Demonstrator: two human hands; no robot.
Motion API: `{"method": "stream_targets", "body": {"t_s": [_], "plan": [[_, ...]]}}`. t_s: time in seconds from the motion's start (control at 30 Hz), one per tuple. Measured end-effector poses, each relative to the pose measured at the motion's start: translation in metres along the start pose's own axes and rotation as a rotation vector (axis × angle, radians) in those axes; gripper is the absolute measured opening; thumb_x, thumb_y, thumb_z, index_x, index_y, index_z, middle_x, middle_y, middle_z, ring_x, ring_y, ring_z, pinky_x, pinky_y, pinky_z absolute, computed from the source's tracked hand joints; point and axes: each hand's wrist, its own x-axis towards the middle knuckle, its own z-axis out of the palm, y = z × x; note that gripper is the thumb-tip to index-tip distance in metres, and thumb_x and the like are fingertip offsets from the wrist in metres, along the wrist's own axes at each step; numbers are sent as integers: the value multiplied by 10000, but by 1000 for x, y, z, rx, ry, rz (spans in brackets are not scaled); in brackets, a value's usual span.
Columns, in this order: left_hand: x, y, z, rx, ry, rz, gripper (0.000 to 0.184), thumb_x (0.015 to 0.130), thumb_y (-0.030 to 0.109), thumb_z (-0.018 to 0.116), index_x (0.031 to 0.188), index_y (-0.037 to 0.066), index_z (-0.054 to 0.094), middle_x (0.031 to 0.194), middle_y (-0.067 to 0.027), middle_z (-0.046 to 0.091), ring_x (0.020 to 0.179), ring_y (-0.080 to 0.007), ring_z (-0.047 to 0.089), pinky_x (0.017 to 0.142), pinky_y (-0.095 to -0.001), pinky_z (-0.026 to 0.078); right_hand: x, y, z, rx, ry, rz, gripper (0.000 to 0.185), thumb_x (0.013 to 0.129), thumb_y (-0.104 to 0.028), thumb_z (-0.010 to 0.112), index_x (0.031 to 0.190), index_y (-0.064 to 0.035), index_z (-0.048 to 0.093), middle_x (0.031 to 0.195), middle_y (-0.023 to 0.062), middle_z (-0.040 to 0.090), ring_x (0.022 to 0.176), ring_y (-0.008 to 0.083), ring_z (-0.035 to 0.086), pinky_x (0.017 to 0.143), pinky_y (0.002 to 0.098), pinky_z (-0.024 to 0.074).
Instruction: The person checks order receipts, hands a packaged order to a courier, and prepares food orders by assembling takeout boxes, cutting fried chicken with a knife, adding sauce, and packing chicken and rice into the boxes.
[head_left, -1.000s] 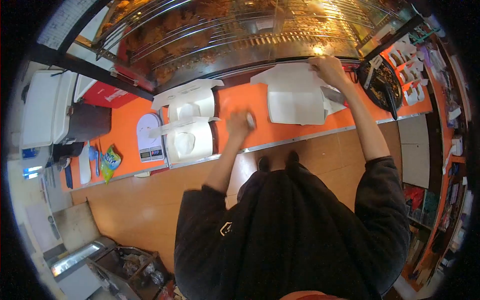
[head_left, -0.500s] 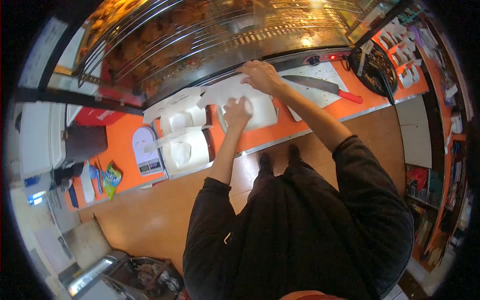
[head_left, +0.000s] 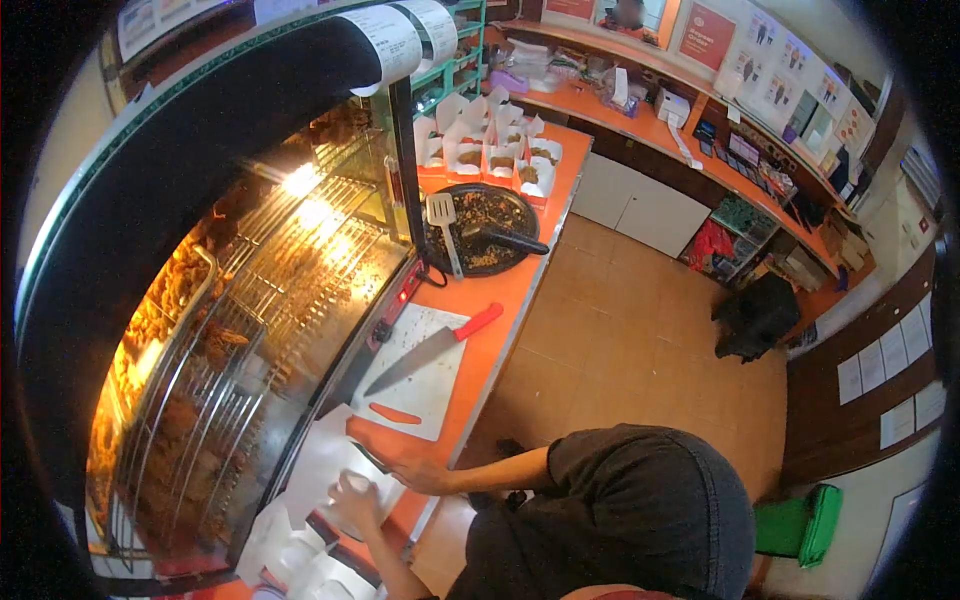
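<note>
My left hand (head_left: 355, 500) is closed around a white, round, wrapped-looking bundle (head_left: 362, 480) inside an open white cardboard box (head_left: 335, 445). At the box's near right side is my right hand (head_left: 422, 473), its fingers stretched toward the side wall and partly blurred. To the lower left stand more open white boxes (head_left: 322, 578), partly cut off by the view. Just beyond my hands lies a white cutting board (head_left: 425, 400) carrying a large knife (head_left: 420, 355) with a red handle.
A lit glass food warmer (head_left: 270, 340) with wire racks borders the orange counter (head_left: 495, 275). Farther along are a black pan (head_left: 485, 215) with a slotted spatula (head_left: 442, 218) and several filled boxes (head_left: 500, 160). Behind me stands a green bin (head_left: 815, 520); a black stool-like object (head_left: 755, 315) is on the floor.
The head view has swung right, bringing the far counter and floor into sight. My right hand has come down from above the box flap to its side. My left hand keeps the white bundle.
</note>
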Motion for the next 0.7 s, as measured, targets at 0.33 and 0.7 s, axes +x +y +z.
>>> {"method": "stream_targets", "body": {"t_s": [0.33, 0.7], "plan": [[-3, -6, 12, 30, -24, 2, 652, 573, 319, 720, 1156, 250, 437, 1158, -109, 381, 984, -353, 445, 745, -434, 452, 64, 10, -6, 438, -529, 690, 501, 816, -448, 466, 670, 17, 583, 503, 164, 512, 500, 302, 556, 474, 414, 437], [-4, 18, 14, 412, 111, -243, 739, 555, 419, 738, 1154, 207, 360, 1165, -100, 346, 1082, -314, 386, 817, -503, 406, -7, 104, -107, 724, -564, 400, 655, 802, -583, 414, 1162, -36, 397, 744, 112, 530, 577, 194, 533, 479, 320, 449]]}}
